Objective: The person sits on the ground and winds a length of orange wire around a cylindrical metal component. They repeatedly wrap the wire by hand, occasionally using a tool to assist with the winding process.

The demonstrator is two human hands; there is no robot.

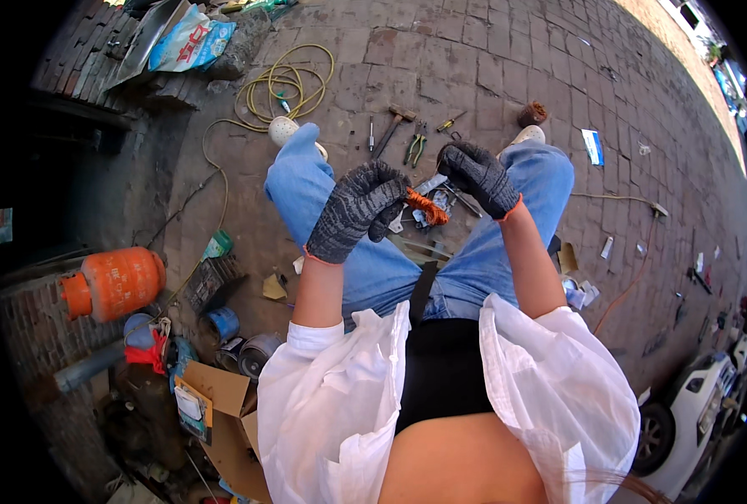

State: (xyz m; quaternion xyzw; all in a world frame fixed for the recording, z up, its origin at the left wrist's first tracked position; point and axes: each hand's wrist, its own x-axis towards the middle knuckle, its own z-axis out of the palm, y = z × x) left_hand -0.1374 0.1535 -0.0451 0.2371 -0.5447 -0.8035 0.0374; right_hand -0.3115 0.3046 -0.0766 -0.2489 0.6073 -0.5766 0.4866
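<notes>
Grey knitted gloves with orange cuffs cover both hands, held over my lap. My left hand [358,206] is closed, with its fingertips on a small bundle of orange wire [426,205] that looks wound from many strands. Opposite it, my right hand [481,176] is also closed, its thumb and fingers pinched together. What sits in that pinch is hidden or too thin to make out. Between my knees, below the bundle, lie several grey metal pieces [447,200], partly covered by the hands.
On the brick paving ahead lie a hammer [400,116], pliers [416,145] and a screwdriver [450,123]. A yellow hose [319,84] coils at the far left. Left of me stand an orange gas cylinder [121,281] and a cardboard box [222,386]. A rusty can [532,114] sits beyond my right foot.
</notes>
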